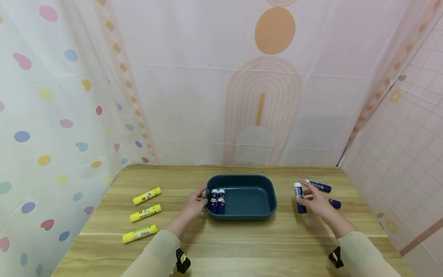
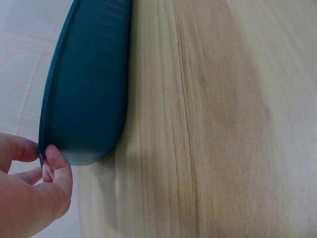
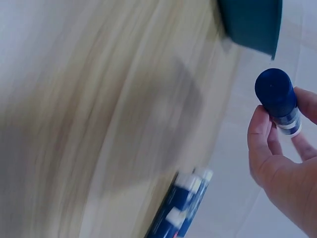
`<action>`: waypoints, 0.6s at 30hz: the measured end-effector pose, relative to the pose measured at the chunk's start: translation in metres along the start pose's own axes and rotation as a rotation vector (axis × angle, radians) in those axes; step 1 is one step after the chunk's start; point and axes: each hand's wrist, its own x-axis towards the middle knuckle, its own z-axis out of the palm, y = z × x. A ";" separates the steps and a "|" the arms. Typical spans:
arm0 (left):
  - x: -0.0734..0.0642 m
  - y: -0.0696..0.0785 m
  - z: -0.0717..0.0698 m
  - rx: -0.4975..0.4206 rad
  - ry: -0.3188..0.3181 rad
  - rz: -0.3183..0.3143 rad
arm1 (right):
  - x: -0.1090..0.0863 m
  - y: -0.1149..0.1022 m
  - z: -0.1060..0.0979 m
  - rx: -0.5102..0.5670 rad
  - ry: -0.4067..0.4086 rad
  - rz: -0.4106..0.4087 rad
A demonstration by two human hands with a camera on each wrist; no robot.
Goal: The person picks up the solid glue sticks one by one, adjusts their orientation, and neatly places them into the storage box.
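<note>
My left hand [image 1: 196,203] pinches the left rim of a dark teal plastic basin [image 1: 247,217], the thumb and fingers on either side of the edge in the left wrist view. Inside it, two blue glue sticks with white caps, one [image 1: 214,201] beside the other [image 1: 221,201], lie against the left wall. To the basin's right, my right hand [image 1: 316,204] holds another blue glue stick [image 3: 276,94] between thumb and fingers, raised over the table with its white-capped end away from the wrist camera. Two more blue glue sticks lie behind and beside that hand, one farther back [image 1: 320,186] and one partly hidden [image 1: 334,203].
Three yellow glue sticks, a back one [image 1: 147,196], a middle one [image 1: 145,213] and a front one [image 1: 140,233], lie spaced apart on the left of the wooden table [image 1: 242,246]. Patterned curtains [image 1: 187,115] hang behind and at both sides.
</note>
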 end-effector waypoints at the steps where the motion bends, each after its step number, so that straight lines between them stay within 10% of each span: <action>1: 0.000 0.000 0.000 0.000 -0.001 0.002 | 0.001 -0.002 0.002 0.021 -0.004 0.018; 18: -0.001 0.001 0.000 0.011 0.004 0.004 | 0.024 -0.054 0.044 0.294 -0.112 0.127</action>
